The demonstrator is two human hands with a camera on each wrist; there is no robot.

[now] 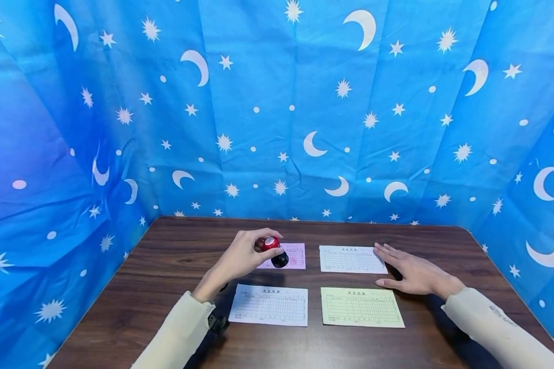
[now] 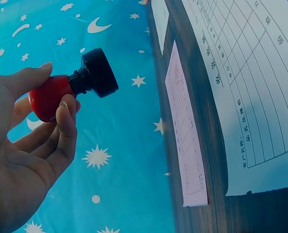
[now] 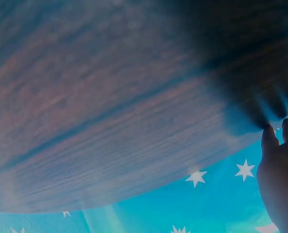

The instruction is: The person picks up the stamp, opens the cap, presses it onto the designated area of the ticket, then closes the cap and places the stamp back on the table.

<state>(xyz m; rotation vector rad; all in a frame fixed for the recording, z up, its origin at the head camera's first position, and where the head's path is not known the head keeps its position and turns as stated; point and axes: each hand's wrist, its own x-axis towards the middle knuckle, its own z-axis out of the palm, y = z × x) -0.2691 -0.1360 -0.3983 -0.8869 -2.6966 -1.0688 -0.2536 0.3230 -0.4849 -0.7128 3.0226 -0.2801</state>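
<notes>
Gripping the red-and-black stamp (image 2: 78, 81) by its red knob (image 2: 46, 99) in the left hand (image 1: 244, 252), above the pink form (image 1: 297, 254); best to level the tilted black base (image 2: 100, 73) before any straight press. With the right hand (image 1: 414, 271) unclenched, fingers straight at the far white form's (image 1: 351, 260) right edge, best to steady it lightly.

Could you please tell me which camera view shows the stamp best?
The left wrist view: the stamp looks largest there, its black end unobstructed, while the left hand grips its red handle. The head view shows it smaller, partly covered by the thumb; the right wrist view doesn't show it.
</notes>
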